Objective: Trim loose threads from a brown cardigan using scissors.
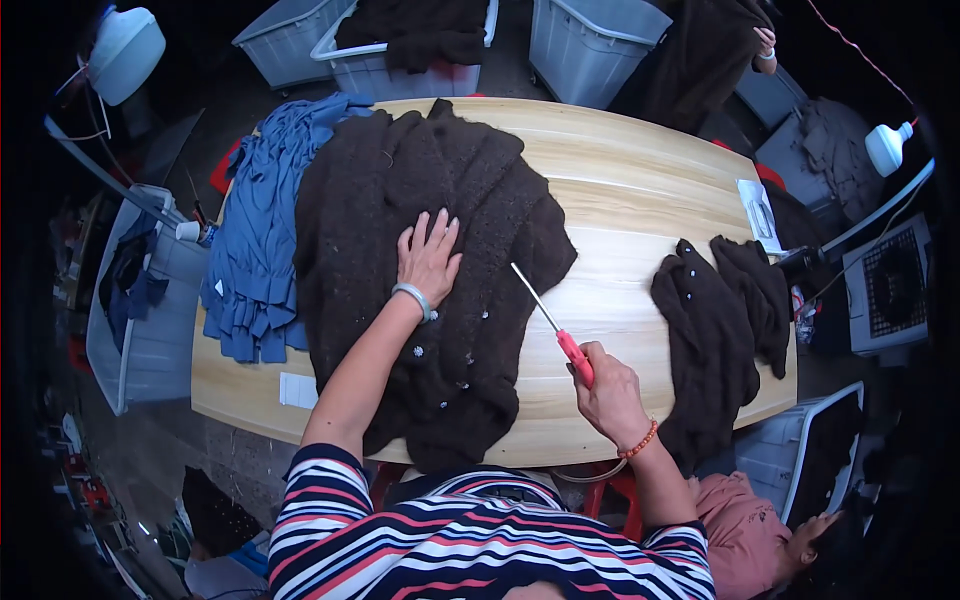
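Observation:
A dark brown knitted garment (460, 200) lies spread over the left middle of the table, with several small shiny spots, like buttons or ornaments, on its near part. My left hand (428, 262) rests flat on it, palm down and fingers apart. In my right hand (610, 395), fingers closed round its pink handle, is a screwdriver-like tool (563, 340) with a long thin metal shaft. Its tip points up and left, near the garment's right edge; I cannot tell whether it touches the cloth.
Blue garments (258, 220) are heaped along the table's (610, 200) left side. More dark brown garments (705, 335) lie at the right, below a white paper (760, 215). Grey bins (590, 50) stand beyond. Lamps flank the table. One person (740, 530) is at lower right, another's hand (765, 42) far right.

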Available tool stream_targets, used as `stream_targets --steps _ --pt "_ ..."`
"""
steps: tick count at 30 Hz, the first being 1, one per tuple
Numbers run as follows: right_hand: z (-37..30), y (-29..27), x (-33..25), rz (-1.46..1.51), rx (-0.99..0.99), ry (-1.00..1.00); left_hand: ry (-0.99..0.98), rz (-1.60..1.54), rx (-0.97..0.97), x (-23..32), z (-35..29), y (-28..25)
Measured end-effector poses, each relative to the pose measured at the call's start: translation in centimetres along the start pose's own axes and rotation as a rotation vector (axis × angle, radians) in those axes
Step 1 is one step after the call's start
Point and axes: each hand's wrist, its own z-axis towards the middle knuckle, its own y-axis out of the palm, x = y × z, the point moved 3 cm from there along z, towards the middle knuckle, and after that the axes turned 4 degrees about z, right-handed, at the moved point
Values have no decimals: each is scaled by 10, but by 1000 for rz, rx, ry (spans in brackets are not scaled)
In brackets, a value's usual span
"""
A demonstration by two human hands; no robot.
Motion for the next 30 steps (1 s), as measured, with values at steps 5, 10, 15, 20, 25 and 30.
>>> stream_targets --steps 5,10,15,20,25,30 --pt "18 29 -40 -146 -367 -8 20 -126 -51 0 -20 9" --pt "12 36 -66 -127 -504 45 67 -306 -71 -1 -43 9" --pt "67 31 -85 -163 -275 66 74 -371 -103 -3 -51 10" --pt "38 37 -72 -167 -451 -56 61 -449 -81 -4 -59 9" --pt "4 19 -63 -113 -644 30 80 -522 -113 0 -94 4" --pt "-9 6 -57 -58 -697 -7 52 -539 -212 27 -132 -16"
